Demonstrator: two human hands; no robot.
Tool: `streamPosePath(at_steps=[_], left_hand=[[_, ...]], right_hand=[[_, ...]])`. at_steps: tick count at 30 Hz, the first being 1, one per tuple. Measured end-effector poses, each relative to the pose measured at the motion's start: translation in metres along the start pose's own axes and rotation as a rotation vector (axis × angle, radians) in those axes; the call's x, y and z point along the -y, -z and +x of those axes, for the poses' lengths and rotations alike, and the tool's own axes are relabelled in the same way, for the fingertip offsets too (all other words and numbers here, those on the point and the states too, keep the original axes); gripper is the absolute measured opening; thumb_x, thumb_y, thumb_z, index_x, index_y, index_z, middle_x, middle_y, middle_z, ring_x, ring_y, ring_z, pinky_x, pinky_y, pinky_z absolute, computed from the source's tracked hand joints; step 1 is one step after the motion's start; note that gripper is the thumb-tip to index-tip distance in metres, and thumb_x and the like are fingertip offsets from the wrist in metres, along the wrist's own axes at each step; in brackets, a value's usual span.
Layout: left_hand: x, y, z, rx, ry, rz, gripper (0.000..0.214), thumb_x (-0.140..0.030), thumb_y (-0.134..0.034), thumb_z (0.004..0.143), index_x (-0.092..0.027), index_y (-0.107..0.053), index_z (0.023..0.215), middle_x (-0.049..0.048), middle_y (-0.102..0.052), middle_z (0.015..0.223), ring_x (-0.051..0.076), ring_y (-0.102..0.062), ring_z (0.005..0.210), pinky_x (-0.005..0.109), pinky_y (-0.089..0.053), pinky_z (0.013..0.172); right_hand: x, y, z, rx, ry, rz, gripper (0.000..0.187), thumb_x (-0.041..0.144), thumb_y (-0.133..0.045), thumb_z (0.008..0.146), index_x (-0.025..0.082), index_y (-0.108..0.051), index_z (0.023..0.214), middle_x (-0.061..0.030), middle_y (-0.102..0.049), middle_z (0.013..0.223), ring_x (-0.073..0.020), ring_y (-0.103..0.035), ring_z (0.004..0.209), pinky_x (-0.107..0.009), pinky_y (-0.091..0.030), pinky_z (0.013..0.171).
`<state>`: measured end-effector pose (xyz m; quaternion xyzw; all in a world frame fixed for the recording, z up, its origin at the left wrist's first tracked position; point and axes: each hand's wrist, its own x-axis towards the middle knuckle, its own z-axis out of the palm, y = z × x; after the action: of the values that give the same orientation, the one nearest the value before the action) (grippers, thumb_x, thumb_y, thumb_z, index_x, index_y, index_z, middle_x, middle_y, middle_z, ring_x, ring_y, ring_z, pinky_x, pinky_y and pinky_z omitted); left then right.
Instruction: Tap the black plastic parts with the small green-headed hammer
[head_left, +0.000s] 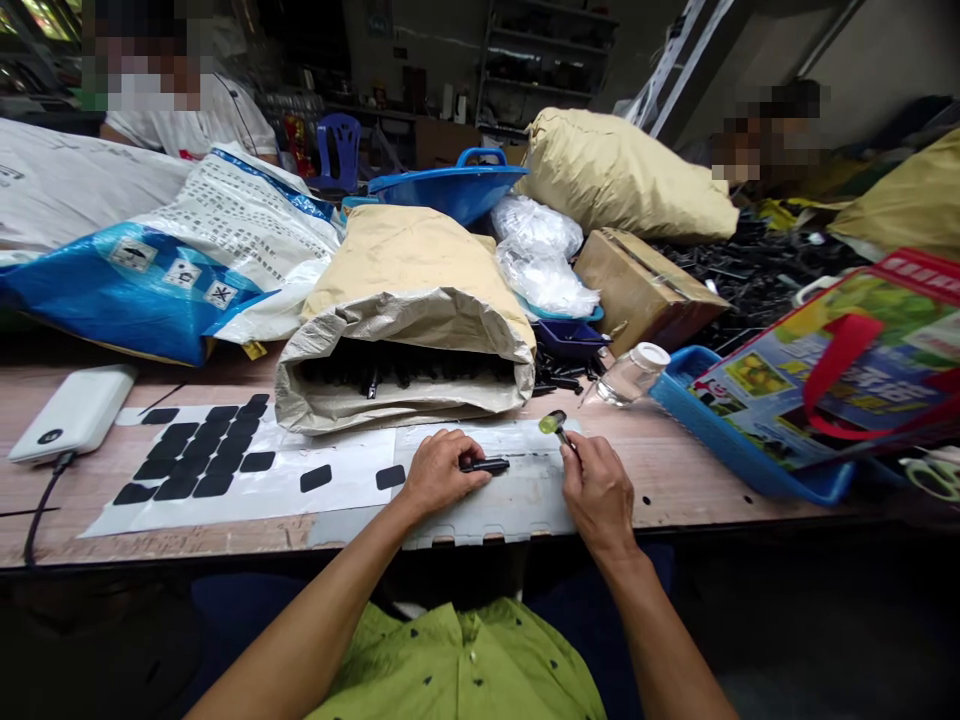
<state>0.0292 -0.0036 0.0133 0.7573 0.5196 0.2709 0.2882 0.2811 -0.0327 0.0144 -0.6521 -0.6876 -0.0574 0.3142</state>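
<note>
My left hand is closed around a short black pen-like part, which points right over a grey board. In my right hand is a small hammer with a yellow-green head, gripped by its handle. The hammer head is raised up and to the right of the black part, apart from it. On the left, a white sheet carries several black rounded patches. Behind my hands lies a beige sack, its mouth facing me, with black parts inside.
A white power bank with a cable sits at left. To the right are a clear jar, a blue basket holding a colourful bag, and scissors. A cardboard box and filled sacks stand behind. Two people sit across the table.
</note>
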Motion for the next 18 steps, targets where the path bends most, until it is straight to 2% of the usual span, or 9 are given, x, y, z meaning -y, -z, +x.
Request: streamPosePath(at_steps=[2,6,10,18], left_hand=[[-0.001,0.0,0.001,-0.003,0.023,-0.015,0.016,-0.027,-0.082,0.071,-0.023,-0.073,0.084,-0.0022,-0.066,0.08,0.019,-0.057,0.084,0.031,-0.04,0.076],[-0.003,0.0,0.003,0.008,0.066,-0.041,0.018,-0.027,-0.083,0.069,-0.023,-0.073,0.084,-0.0026,-0.065,0.078,0.018,-0.057,0.082,0.031,-0.039,0.074],[-0.002,0.001,0.005,0.019,0.066,-0.045,0.018,-0.028,-0.083,0.068,-0.023,-0.073,0.083,-0.0026,-0.064,0.079,0.019,-0.057,0.082,0.03,-0.038,0.073],[-0.003,0.001,0.001,0.001,0.049,-0.009,0.018,-0.028,-0.082,0.07,-0.024,-0.074,0.086,-0.0022,-0.066,0.082,0.02,-0.057,0.086,0.032,-0.039,0.077]], right_hand=[[0.014,0.009,-0.002,0.005,-0.03,0.163,0.033,0.034,-0.045,0.103,0.019,-0.067,0.123,-0.0092,-0.068,0.106,-0.0215,-0.063,0.1,-0.033,-0.049,0.088],[0.04,0.019,-0.013,0.141,-0.042,0.376,0.033,0.034,-0.045,0.104,0.019,-0.067,0.125,-0.0086,-0.069,0.107,-0.0194,-0.066,0.102,-0.031,-0.051,0.091],[0.052,0.018,-0.024,0.199,-0.065,0.378,0.034,0.033,-0.045,0.104,0.02,-0.066,0.127,-0.0087,-0.069,0.104,-0.0203,-0.066,0.099,-0.033,-0.052,0.088],[0.053,0.012,-0.033,0.238,-0.038,0.329,0.035,0.031,-0.044,0.103,0.019,-0.066,0.128,-0.0094,-0.069,0.103,-0.0215,-0.067,0.098,-0.034,-0.054,0.087]])
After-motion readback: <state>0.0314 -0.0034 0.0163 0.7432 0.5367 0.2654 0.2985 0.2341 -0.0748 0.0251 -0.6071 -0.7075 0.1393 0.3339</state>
